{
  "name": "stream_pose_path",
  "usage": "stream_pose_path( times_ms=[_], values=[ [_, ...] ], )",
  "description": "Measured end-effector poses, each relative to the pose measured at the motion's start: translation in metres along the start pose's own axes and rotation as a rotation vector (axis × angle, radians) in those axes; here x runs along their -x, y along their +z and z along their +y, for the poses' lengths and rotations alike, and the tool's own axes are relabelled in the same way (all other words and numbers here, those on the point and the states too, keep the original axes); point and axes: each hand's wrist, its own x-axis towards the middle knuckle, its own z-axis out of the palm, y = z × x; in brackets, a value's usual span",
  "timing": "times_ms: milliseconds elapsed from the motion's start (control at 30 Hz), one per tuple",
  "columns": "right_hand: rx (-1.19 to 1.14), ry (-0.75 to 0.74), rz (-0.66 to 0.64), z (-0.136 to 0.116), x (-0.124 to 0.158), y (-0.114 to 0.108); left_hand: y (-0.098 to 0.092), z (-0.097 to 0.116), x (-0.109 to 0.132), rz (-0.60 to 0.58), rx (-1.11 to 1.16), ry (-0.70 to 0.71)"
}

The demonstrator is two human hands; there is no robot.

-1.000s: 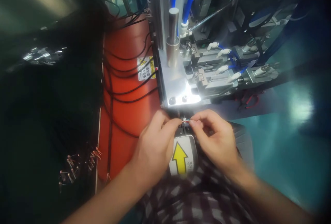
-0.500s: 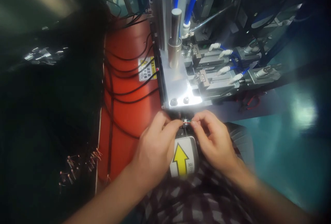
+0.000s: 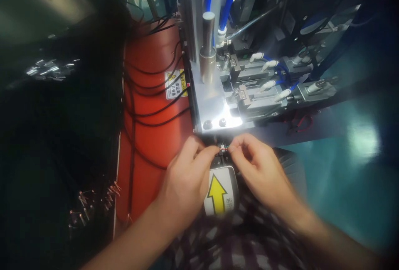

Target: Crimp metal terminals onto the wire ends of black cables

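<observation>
Between the fingertips of both hands is a small component with thin wires (image 3: 223, 148), bright metal with reddish and greenish strands; its exact kind is too small to make out. My left hand (image 3: 190, 170) pinches its left end between thumb and finger. From the other side, my right hand (image 3: 254, 160) pinches the right end. Both hands are just below the lit metal plate (image 3: 215, 99) of a machine, over a small dark fixture (image 3: 220, 161). Nearer to my body sits a white panel with a yellow arrow (image 3: 217, 195).
Left of the machine, black cables (image 3: 146, 118) cross an orange-red surface (image 3: 149, 137) bearing a warning label (image 3: 175, 84). Several shiny metal pieces (image 3: 51, 69) and several small copper-tipped parts (image 3: 82, 205) lie on the dark surface at left. Pneumatic cylinders (image 3: 262, 79) with blue hoses extend right.
The view has shifted slightly. My right hand's fingertips have come a little closer to the left hand's, and less wire shows between them. Both hands keep their pinch.
</observation>
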Motion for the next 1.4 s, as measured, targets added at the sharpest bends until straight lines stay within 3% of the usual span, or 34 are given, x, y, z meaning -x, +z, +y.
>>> stream_pose_path(
  times_ms=[133,200,367,533,767,1167,1400],
  values=[
    [-0.261,0.208,-0.201,0.001,-0.009,-0.007,-0.001,0.0,0.001,0.0,0.002,0.008],
    [-0.341,0.253,-0.241,0.003,-0.011,-0.009,-0.001,0.0,0.001,-0.002,0.001,0.003],
    [-0.347,0.145,-0.035,0.009,-0.005,-0.007,-0.001,0.0,0.001,-0.022,0.001,-0.014],
    [-0.221,-0.068,0.097,0.014,-0.001,0.001,-0.001,0.001,0.001,-0.016,-0.019,-0.019],
    [-0.047,-0.221,0.083,0.019,-0.004,0.002,-0.001,-0.001,0.001,-0.007,-0.029,-0.008],
    [-0.016,-0.279,0.077,0.019,-0.003,0.005,-0.001,0.0,0.002,-0.014,-0.019,-0.021],
    [-0.083,-0.129,0.042,0.018,-0.001,0.008,-0.002,0.0,0.001,-0.007,-0.006,-0.019]
  ],
)
